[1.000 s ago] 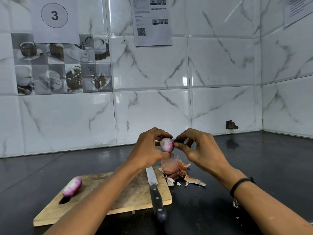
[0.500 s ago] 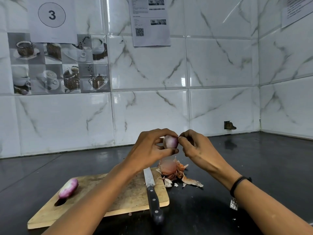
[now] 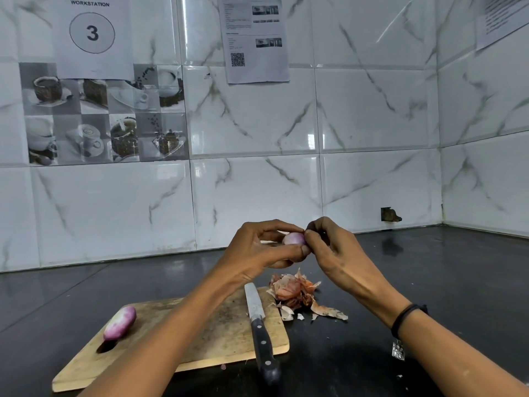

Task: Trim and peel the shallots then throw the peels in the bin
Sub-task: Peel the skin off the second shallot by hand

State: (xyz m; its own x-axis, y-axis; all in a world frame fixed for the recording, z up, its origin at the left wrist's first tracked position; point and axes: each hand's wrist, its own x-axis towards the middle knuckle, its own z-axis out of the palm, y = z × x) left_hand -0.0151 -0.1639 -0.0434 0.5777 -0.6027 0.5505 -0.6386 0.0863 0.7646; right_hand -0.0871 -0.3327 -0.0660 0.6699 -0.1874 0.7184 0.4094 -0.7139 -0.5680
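Note:
My left hand (image 3: 257, 249) grips a small purple-white shallot (image 3: 293, 238) in the air above the counter. My right hand (image 3: 329, 247) pinches at the shallot's right end with thumb and fingertips. A peeled shallot (image 3: 120, 322) lies on the left part of the wooden cutting board (image 3: 206, 336). A pile of orange-brown peels (image 3: 297, 293) sits at the board's far right corner and spills onto the counter. A black-handled knife (image 3: 259, 328) lies along the board's right edge, handle toward me.
The black counter (image 3: 429, 282) runs back to a white marble-tiled wall and a corner at the right. Small white scraps (image 3: 399, 376) lie on the counter near my right forearm. No bin is in view.
My hands have turned the shallot between them and stayed above the peels. The camera has shifted slightly, so the board sits a little further left and lower.

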